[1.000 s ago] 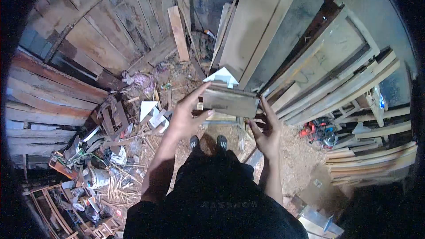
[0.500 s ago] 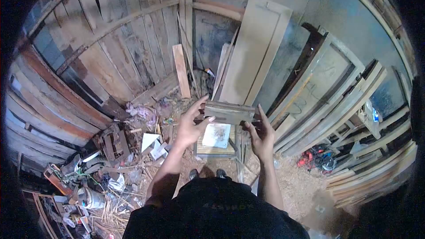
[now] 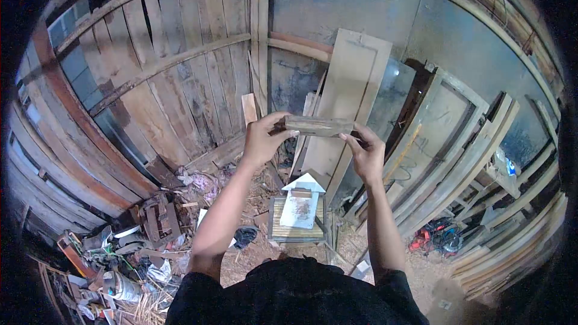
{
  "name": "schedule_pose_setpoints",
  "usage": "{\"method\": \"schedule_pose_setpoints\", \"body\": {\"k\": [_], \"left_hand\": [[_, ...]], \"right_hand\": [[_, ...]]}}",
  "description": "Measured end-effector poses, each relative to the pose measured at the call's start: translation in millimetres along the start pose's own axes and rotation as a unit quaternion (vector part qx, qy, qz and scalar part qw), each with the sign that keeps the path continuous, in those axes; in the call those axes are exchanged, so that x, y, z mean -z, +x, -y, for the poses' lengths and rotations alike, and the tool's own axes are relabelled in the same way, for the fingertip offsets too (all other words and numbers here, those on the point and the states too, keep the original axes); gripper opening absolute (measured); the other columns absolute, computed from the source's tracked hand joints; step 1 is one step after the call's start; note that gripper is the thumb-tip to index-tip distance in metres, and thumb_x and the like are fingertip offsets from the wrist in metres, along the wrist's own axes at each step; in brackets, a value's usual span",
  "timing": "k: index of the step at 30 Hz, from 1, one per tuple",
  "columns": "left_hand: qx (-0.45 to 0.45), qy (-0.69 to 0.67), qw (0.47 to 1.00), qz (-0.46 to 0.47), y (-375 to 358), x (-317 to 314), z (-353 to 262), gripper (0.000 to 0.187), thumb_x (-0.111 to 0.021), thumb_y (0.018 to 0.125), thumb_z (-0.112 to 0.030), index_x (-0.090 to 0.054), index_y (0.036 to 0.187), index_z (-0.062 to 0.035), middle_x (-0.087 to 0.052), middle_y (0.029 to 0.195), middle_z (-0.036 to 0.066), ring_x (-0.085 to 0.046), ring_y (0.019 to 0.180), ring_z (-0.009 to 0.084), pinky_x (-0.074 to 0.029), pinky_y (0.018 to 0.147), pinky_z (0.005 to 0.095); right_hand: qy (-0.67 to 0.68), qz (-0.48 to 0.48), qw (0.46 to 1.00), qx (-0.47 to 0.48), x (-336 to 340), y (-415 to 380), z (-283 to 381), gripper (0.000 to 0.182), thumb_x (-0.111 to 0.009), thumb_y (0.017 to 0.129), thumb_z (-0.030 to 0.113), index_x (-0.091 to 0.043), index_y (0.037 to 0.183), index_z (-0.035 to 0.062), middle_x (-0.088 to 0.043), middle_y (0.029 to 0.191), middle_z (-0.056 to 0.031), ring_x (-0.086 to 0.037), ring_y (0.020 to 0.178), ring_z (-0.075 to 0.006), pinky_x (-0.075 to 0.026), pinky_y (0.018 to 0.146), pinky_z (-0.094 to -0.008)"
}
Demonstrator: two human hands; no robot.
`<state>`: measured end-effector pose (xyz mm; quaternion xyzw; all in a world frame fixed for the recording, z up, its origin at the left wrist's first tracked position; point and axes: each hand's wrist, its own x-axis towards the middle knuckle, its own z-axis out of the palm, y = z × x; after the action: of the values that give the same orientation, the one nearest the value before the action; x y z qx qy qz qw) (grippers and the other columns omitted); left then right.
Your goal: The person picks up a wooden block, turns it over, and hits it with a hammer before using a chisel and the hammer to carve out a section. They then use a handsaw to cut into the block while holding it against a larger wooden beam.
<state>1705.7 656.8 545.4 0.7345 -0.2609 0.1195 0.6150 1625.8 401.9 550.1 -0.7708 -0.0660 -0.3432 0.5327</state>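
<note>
A short wooden board is held out level in front of me, above a low stand. My left hand is closed on its left end, thumb on the near side and fingers over the top. The right end is pinched by my right hand, between thumb and fingers. A rough, streaked side of the board faces me. Beneath it, the stand with a ribbed top carries a white sheet with brown smudges and a pointed white piece. A small brown strip lies across them.
A pale panel and a framed door lean against the back wall. Long planks are stacked at right, near red and black tools. Scraps and a white bucket clutter the left floor.
Both hands have raised the board farther up and away from me, and it is turned to show a different side. My view has tilted upward. The pointed white piece on the stand now shows.
</note>
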Motion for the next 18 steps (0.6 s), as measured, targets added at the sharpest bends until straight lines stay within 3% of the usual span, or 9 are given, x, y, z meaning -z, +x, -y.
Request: {"method": "schedule_pose_setpoints", "body": {"k": [2, 4, 11, 15, 18], "left_hand": [[0.013, -0.002, 1.0, 0.005, -3, 2, -4, 0.042, -0.082, 0.08, -0.003, -0.068, 0.12, 0.0005, -0.074, 0.108, 0.008, -0.068, 0.1, 0.0118, -0.053, 0.091, 0.0282], [0.007, -0.044, 0.999, 0.012, -7, 3, -6, 0.04, -0.08, 0.081, 0.003, -0.066, 0.119, 0.0021, -0.072, 0.107, 0.006, -0.066, 0.099, 0.0118, -0.053, 0.09, 0.0284], [0.039, -0.043, 0.998, 0.026, -23, 7, -23, 0.041, -0.08, 0.081, 0.002, -0.065, 0.12, 0.0034, -0.072, 0.107, 0.007, -0.066, 0.098, 0.012, -0.053, 0.09, 0.0281], [0.05, -0.046, 0.996, 0.049, -35, 6, -20, 0.041, -0.079, 0.083, 0.001, -0.064, 0.121, 0.0042, -0.072, 0.108, 0.007, -0.066, 0.098, 0.0116, -0.053, 0.089, 0.0274], [0.087, -0.068, 0.993, 0.045, -46, 3, -13, 0.044, -0.081, 0.084, -0.009, -0.064, 0.122, 0.0043, -0.074, 0.107, 0.011, -0.068, 0.098, 0.0129, -0.053, 0.087, 0.0274]], "right_hand": [[-0.024, -0.001, 1.0, 0.01, 1, -2, 2, 0.028, -0.077, 0.086, 0.003, -0.072, 0.112, -0.002, -0.074, 0.098, -0.0132, -0.07, 0.09, -0.017, -0.055, 0.081, -0.0297], [-0.001, 0.015, 1.0, -0.013, 1, -8, 4, 0.031, -0.076, 0.087, 0.003, -0.07, 0.117, -0.0033, -0.07, 0.105, -0.0065, -0.064, 0.095, -0.0117, -0.051, 0.084, -0.0269], [0.037, -0.021, 0.998, -0.046, -1, -30, 12, 0.032, -0.074, 0.089, 0.002, -0.069, 0.119, -0.0048, -0.07, 0.105, -0.0073, -0.065, 0.098, -0.0131, -0.052, 0.086, -0.0275], [0.087, -0.052, 0.991, -0.083, -4, -49, 27, 0.033, -0.077, 0.089, 0.006, -0.068, 0.118, -0.0078, -0.07, 0.103, -0.0116, -0.068, 0.091, -0.0153, -0.053, 0.08, -0.0276], [0.103, -0.066, 0.986, -0.114, -7, -67, 33, 0.035, -0.074, 0.092, 0.008, -0.066, 0.121, -0.0095, -0.07, 0.105, -0.0106, -0.066, 0.088, -0.0128, -0.053, 0.077, -0.0272]]}}
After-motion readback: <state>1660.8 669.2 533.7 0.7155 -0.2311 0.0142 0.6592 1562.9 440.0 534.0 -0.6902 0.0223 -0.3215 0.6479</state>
